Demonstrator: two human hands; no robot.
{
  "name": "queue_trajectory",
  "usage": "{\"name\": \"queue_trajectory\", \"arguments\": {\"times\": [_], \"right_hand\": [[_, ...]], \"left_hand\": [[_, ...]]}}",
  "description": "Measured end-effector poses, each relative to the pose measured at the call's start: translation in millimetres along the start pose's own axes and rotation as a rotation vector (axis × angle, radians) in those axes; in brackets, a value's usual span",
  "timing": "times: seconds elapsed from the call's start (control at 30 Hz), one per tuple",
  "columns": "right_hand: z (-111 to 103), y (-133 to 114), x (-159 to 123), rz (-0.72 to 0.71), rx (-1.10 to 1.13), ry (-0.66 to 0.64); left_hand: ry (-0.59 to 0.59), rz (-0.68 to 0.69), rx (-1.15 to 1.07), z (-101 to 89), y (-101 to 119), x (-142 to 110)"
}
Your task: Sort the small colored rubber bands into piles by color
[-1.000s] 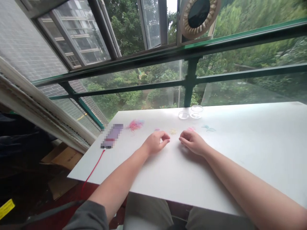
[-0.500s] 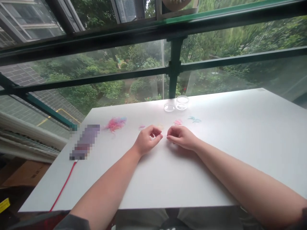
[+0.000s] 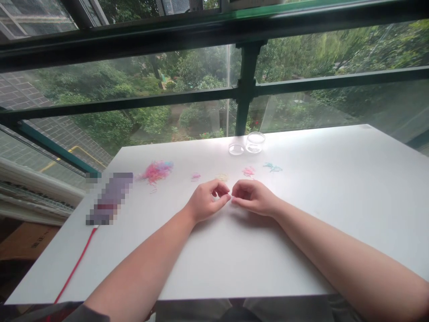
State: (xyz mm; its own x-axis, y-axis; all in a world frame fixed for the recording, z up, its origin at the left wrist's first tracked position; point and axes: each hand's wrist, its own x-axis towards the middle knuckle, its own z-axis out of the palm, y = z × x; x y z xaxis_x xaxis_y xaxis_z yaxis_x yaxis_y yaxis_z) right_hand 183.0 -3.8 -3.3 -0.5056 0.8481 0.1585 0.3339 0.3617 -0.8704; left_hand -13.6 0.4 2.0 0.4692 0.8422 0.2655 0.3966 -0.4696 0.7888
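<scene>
Both my hands meet above the middle of the white table, fingertips almost touching. My left hand [image 3: 211, 199] is closed in a pinch, and so is my right hand [image 3: 253, 197]. Between the fingertips shows a bit of a small pale pink rubber band [image 3: 231, 197], mostly hidden by the fingers. Just beyond the hands lie small groups of rubber bands: yellowish ones [image 3: 222, 177], pink ones [image 3: 248, 171], teal ones [image 3: 273, 167] and purplish-pink ones [image 3: 195, 177]. Farther left is a larger mixed heap of rubber bands [image 3: 157, 171], mostly pink and red with some blue.
A clear round jar [image 3: 255, 143] stands at the table's far edge beside its clear lid [image 3: 236, 149]. At the left lies a blurred-out phone-like device [image 3: 110, 197] with a red cable [image 3: 75, 266]. Green-framed windows [image 3: 246, 85] rise behind the white table [image 3: 234, 264].
My hands have come slightly closer together, and the pale band between the fingertips shows less. The camera view has tilted down a little. The groups of rubber bands look unchanged.
</scene>
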Motion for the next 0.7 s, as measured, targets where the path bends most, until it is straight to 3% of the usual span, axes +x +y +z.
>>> {"name": "queue_trajectory", "arguments": {"times": [0.7], "right_hand": [[1.0, -0.9, -0.5, -0.004, -0.040, 0.018]], "left_hand": [[0.004, -0.022, -0.029, 0.3, -1.5, -0.6]]}}
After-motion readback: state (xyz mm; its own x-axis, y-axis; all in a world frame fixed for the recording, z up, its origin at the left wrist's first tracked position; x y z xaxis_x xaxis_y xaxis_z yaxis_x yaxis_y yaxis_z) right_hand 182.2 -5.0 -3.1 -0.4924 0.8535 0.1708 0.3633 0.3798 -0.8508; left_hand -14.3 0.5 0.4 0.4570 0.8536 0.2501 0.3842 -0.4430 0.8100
